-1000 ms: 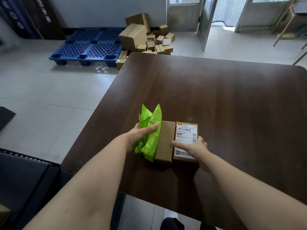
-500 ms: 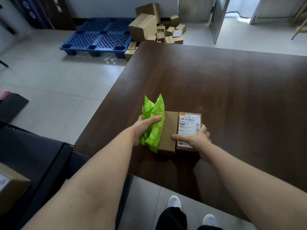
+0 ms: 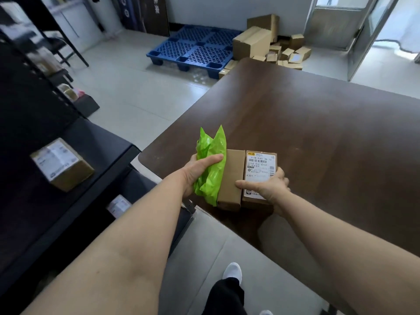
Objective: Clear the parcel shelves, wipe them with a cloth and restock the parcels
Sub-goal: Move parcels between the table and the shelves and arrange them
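Note:
Three parcels are bunched together over the near corner of the dark wooden table (image 3: 318, 133): a green plastic mailer (image 3: 211, 164), a plain brown box (image 3: 230, 176) and a brown box with a white label (image 3: 260, 169). My left hand (image 3: 197, 171) grips the green mailer from the left, thumb across its top. My right hand (image 3: 268, 187) holds the labelled box at its near end, thumb reaching onto the plain box. To the left stands the black parcel shelf (image 3: 75, 178) with a labelled carton (image 3: 61, 164) on it.
A second labelled parcel (image 3: 118, 205) lies on a lower shelf level. A blue plastic pallet (image 3: 193, 48) and a heap of cardboard boxes (image 3: 270, 46) lie on the floor beyond the table. An open doorway (image 3: 386, 30) is at the back right. My feet show below.
The view has swung left and the black shelf with its carton has come into sight. Both hands keep the same hold on the three parcels, now at the table's near corner.

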